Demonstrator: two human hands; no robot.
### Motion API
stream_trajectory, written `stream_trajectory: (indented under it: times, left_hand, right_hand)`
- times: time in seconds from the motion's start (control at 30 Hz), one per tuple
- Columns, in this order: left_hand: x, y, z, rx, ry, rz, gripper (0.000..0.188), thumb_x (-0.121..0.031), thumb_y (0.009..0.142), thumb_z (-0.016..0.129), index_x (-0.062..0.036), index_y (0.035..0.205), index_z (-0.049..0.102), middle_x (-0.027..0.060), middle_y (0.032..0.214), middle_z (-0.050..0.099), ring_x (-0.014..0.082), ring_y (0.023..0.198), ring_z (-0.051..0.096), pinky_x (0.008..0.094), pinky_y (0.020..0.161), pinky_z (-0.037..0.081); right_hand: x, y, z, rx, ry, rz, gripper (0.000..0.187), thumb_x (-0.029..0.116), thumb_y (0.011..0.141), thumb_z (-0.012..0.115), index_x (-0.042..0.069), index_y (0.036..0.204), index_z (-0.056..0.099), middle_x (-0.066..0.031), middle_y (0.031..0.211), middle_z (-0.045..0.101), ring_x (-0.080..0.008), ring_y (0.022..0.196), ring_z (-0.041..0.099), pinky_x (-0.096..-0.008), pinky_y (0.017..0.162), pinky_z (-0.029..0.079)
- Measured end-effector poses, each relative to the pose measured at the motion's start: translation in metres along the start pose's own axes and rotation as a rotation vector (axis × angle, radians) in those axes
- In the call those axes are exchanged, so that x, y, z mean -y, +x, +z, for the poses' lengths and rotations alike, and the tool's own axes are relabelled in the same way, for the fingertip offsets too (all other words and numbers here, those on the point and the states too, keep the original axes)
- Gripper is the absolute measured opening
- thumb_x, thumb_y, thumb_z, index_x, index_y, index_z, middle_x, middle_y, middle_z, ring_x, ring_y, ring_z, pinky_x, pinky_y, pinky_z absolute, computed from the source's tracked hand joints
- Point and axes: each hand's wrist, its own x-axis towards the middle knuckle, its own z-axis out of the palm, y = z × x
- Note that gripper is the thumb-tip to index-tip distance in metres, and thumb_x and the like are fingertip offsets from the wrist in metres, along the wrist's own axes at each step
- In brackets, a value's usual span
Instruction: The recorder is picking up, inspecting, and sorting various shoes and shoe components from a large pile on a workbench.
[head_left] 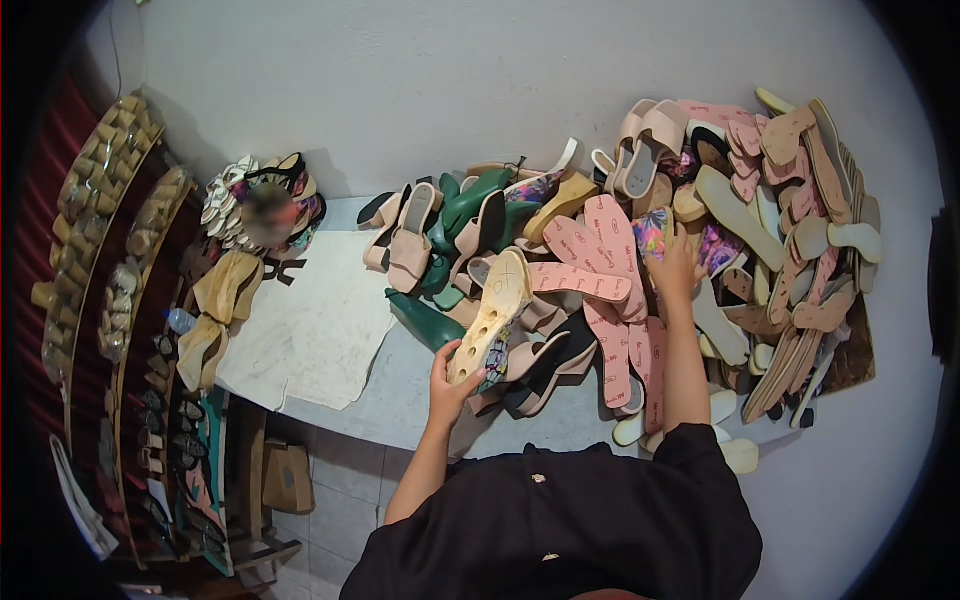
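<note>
In the head view, the left hand (pixel 447 385) is closed on the near end of a pale sole (pixel 497 295), with thumb and fingers around it. This sole is held tilted above the near part of the table (pixel 530 436), its far end leaning to the right, its underside with round holes turned up, and a patterned upper (pixel 492 362) shows along its right edge. The right hand (pixel 676 265) is farther to the right, in the heap, with its fingers bent at a flowered piece (pixel 655 234); if they grip it firmly, I cannot tell. Between the two hands lie pink insoles (pixel 598 250), spread one over another. Just right of the sole, on the near side, there are black and beige sandals (pixel 548 372). Green shoes (pixel 470 208) lie beyond the left hand, among beige slippers (pixel 412 228). On the far side, near the wall, a pair of pale sandals (pixel 652 140) rests on the heap. To the far right, many thin soles (pixel 790 375) are piled closely. On the left part of the table lies a white sheet (pixel 310 325), and wedge soles (pixel 228 290) are by its left edge.
</note>
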Motion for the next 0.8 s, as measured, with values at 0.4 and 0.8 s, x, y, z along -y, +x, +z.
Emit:
stream_trajectory:
  times: [0.4,0.8]
  left_hand:
    - [-0.002,-0.021,-0.029,0.029,0.126,-0.035,0.045,-0.009,0.073,0.07,-0.0023,0.114,0.055,0.0075,0.107,0.057,0.0148,0.097,0.054,0.0255,0.085,0.042]
    - [-0.013,-0.04,-0.094,-0.261,0.148,-0.067,0.035,-0.013,0.075,0.071,0.0008,0.106,0.062,0.0091,0.1,0.062,0.0127,0.086,0.059,0.0236,0.074,0.047]
  right_hand:
    - [0.008,-0.004,0.004,0.131,0.089,0.122,0.095,0.02,0.059,0.069,0.013,0.139,0.02,-0.0144,0.121,0.052,-0.0296,0.124,0.036,-0.0648,0.1,0.006]
    - [0.115,-0.024,-0.083,0.141,1.192,-0.356,0.093,-0.008,0.059,0.058,0.008,0.141,0.017,-0.0129,0.12,0.044,-0.0193,0.109,0.045,-0.0276,0.089,0.04]
